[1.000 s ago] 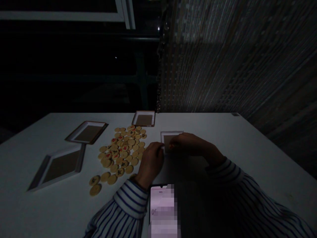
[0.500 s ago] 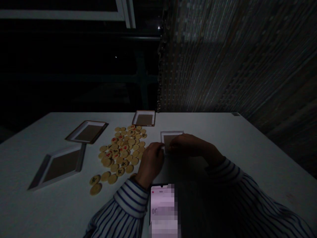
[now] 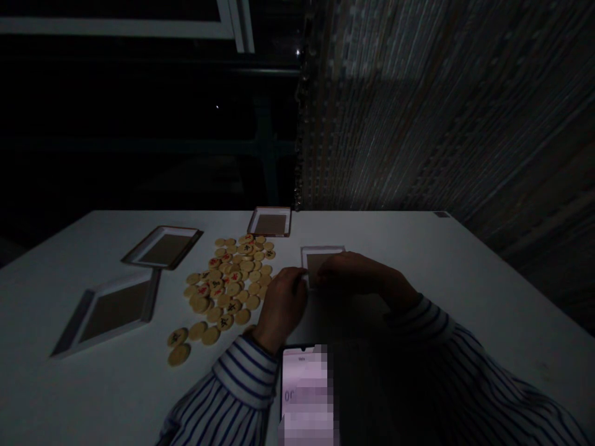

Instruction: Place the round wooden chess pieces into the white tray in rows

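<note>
A shallow white-rimmed box with a brown floor lies in front of me. My left hand is at its left edge, fingers curled inward and the thumb side against the rim. My right hand reaches over the box from the right, its fingers bent down in deep shadow. What either set of fingertips holds, if anything, is hidden. Left of my left hand spreads a heap of round wooden xiangqi pieces, some showing red or black characters, others blank side up.
A lit phone lies between my forearms. More shallow boxes stand around the pieces: one at the back, one far left, and a pale one nearer left. The white table meets a dark window and a string curtain.
Almost nothing differs. Both hands keep their places at the box, and the pieces lie as before; the whole view has shifted very slightly.
</note>
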{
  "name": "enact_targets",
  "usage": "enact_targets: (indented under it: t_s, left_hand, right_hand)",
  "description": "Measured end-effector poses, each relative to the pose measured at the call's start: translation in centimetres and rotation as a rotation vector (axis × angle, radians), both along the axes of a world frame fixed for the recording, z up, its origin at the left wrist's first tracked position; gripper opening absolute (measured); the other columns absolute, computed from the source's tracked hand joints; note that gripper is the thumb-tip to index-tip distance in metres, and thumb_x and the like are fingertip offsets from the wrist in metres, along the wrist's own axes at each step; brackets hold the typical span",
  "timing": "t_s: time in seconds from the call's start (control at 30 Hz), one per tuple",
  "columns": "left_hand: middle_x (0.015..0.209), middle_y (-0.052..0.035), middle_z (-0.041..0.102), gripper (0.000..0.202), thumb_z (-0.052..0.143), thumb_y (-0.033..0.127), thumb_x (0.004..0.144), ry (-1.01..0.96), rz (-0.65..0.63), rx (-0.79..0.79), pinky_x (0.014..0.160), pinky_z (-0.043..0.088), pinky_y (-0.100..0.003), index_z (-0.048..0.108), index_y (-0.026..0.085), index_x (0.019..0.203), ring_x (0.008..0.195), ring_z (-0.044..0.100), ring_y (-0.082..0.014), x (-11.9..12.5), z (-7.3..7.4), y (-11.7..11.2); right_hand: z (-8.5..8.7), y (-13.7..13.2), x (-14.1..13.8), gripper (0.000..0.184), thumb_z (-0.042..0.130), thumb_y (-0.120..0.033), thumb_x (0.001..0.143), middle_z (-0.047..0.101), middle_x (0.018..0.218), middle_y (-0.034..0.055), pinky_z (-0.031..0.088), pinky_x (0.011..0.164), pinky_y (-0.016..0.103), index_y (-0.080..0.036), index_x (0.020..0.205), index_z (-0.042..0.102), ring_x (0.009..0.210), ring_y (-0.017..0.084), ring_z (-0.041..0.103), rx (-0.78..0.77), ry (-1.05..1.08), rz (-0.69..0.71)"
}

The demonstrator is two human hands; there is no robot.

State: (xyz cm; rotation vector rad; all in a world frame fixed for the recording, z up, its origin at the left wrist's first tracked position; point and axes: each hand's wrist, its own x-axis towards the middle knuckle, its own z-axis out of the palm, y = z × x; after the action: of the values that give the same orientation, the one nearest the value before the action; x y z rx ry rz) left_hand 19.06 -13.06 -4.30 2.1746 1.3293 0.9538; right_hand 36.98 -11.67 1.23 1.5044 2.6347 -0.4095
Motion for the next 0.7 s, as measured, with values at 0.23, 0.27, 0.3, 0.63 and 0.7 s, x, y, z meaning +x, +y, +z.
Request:
enact_targets:
  t_s: [0.23, 0.27, 0.3, 0.63, 0.7]
  left_hand:
    - [0.099, -0.0080, 0.065, 0.028, 0.047, 0.009, 0.079, 0.005, -0.003, -0.007, 0.087, 0.047, -0.034, 0.061, 0.013, 0.102, 0.093, 0.059, -0.0180, -0.07, -0.14, 0.00]
    - [0.099, -0.0081, 0.065, 0.027, 0.047, 0.009, 0.079, 0.003, -0.003, -0.002, 0.087, 0.047, -0.034, 0.061, 0.013, 0.102, 0.093, 0.059, -0.0179, -0.08, -0.21, 0.04]
    - [0.099, -0.0082, 0.065, 0.027, 0.047, 0.009, 0.079, 0.001, -0.004, 0.003, 0.087, 0.047, -0.034, 0.061, 0.013, 0.101, 0.093, 0.059, -0.0179, -0.08, -0.26, 0.07]
    - [0.100, -0.0080, 0.065, 0.026, 0.047, 0.010, 0.080, 0.004, -0.010, -0.017, 0.087, 0.047, -0.035, 0.061, 0.013, 0.102, 0.094, 0.059, -0.0183, -0.10, -0.04, 0.03]
    - [0.100, -0.0079, 0.065, 0.026, 0.047, 0.010, 0.079, 0.003, -0.006, -0.024, 0.087, 0.047, -0.034, 0.062, 0.014, 0.101, 0.094, 0.059, -0.0182, -0.09, 0.01, -0.01]
  right_hand:
    - [-0.18, 0.07, 0.13, 0.022, 0.050, -0.033, 0.082, 0.068, 0.081, 0.0037, 0.036, 0.055, 0.023, -0.019, 0.082, 0.067, 0.060, 0.011, 0.055, 0.004, 0.002, 0.025]
    - [-0.14, 0.04, 0.15, 0.022, 0.051, -0.032, 0.082, 0.068, 0.082, 0.0035, 0.036, 0.056, 0.023, -0.019, 0.083, 0.067, 0.061, 0.011, 0.055, 0.007, 0.011, 0.034]
    - [-0.08, 0.01, 0.17, 0.021, 0.051, -0.032, 0.082, 0.068, 0.083, 0.0032, 0.036, 0.056, 0.023, -0.019, 0.083, 0.067, 0.062, 0.011, 0.056, 0.012, 0.022, 0.041]
    - [0.59, -0.03, 0.03, 0.021, 0.050, -0.032, 0.083, 0.068, 0.081, 0.0033, 0.036, 0.058, 0.025, -0.020, 0.081, 0.067, 0.066, 0.012, 0.058, 0.032, 0.008, 0.065]
    - [0.50, -0.01, -0.03, 0.020, 0.051, -0.030, 0.082, 0.068, 0.080, 0.0031, 0.036, 0.057, 0.024, -0.019, 0.080, 0.067, 0.064, 0.012, 0.057, 0.040, 0.014, 0.073]
